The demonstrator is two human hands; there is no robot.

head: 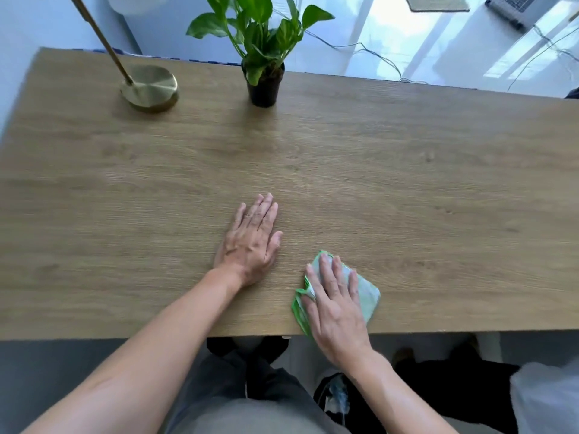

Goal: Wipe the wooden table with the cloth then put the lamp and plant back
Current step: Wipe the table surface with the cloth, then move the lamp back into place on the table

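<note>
The wooden table [391,183] fills most of the view. My right hand [335,311] lies flat with straight fingers on a folded grey cloth with green edging [368,292], near the table's front edge. My left hand [252,242] rests flat on the bare wood to the left of the cloth, fingers straight and together. A brass lamp [150,87] stands on its round base at the back left, its thin stem leaning up and left out of view. A green leafy plant in a small black pot [263,89] stands at the back, right of the lamp.
Beyond the table's far edge lies a pale floor with thin cables [376,54] and a laptop [517,7] at the top right. Under the front edge I see my legs, dark objects on the floor and something white [545,399] at the lower right.
</note>
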